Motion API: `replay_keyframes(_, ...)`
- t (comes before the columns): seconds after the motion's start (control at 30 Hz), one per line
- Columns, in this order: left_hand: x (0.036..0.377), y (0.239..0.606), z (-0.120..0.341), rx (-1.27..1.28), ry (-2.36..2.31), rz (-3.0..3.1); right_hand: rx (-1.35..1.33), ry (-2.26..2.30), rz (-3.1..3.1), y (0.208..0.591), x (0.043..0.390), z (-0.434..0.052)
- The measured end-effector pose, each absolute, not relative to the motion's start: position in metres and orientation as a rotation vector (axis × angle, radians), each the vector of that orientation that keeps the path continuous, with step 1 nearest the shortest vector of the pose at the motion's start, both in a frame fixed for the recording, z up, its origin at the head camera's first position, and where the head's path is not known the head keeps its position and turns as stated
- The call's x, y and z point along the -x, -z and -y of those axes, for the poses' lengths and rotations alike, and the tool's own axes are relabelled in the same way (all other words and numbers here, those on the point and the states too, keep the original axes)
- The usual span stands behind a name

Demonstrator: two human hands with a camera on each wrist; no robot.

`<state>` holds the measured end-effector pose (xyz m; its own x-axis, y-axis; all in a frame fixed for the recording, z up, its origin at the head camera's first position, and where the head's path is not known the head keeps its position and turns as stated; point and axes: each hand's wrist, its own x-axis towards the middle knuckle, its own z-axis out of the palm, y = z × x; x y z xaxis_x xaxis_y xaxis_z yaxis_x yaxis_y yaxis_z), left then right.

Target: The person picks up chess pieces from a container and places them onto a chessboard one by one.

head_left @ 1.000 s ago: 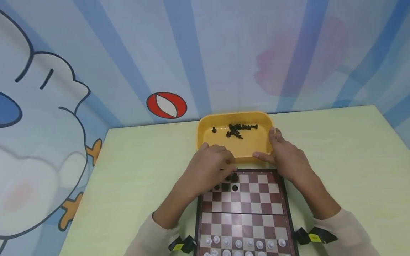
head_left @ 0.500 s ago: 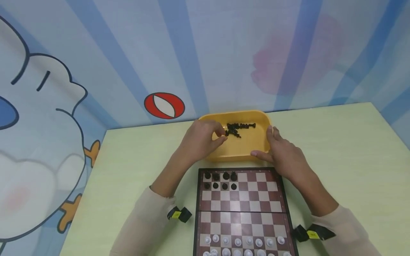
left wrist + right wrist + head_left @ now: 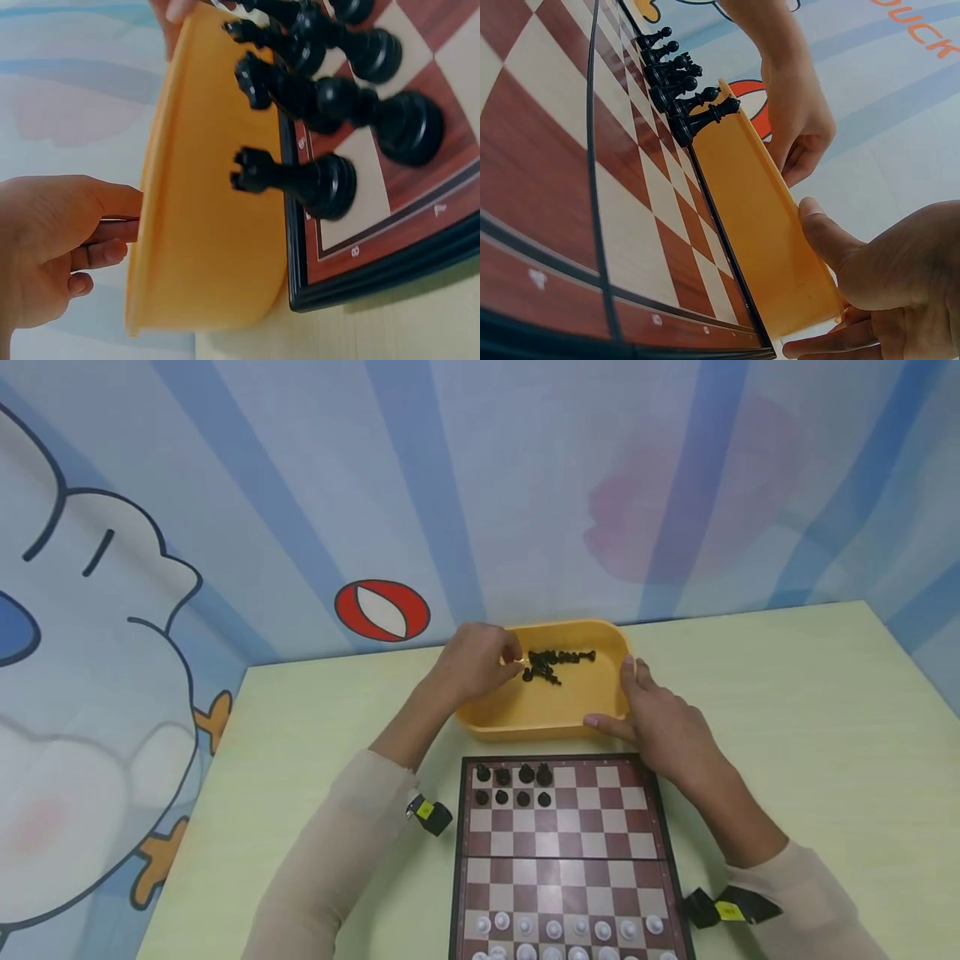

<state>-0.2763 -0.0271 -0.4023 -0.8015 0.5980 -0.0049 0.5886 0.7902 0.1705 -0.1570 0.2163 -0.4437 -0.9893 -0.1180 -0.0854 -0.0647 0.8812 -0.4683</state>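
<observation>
My left hand (image 3: pixel 476 662) reaches over the far left of the yellow tray (image 3: pixel 540 727), fingertips dipped inside with thumb and fingers close together. In the left wrist view its fingers (image 3: pixel 105 255) vanish behind the tray wall, so I cannot tell whether they hold a piece. Close to the fingertips lies a heap of black chess pieces (image 3: pixel 551 664). My right hand (image 3: pixel 667 727) grips the tray's near right corner; the right wrist view has its thumb (image 3: pixel 829 236) on the rim. Black chessmen (image 3: pixel 522 785) stand in two rows at the board's far left.
The folding chessboard (image 3: pixel 562 835) lies just in front of the tray, its seam across the middle. White chess pieces (image 3: pixel 554 930) stand along its near end. A patterned wall (image 3: pixel 540 485) rises behind the table (image 3: pixel 787 693).
My left hand has moved from the board's far left squares up into the tray, covering where a lone black piece lay. The right hand stays on the tray.
</observation>
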Motion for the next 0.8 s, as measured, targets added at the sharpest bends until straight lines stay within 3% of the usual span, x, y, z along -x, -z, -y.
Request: replay_keyframes(0.8, 0.291, 0.43, 0.007, -1.026, -0.084, -2.899, 0.155, 0.692, -2.942, 0.443, 0.154, -0.217)
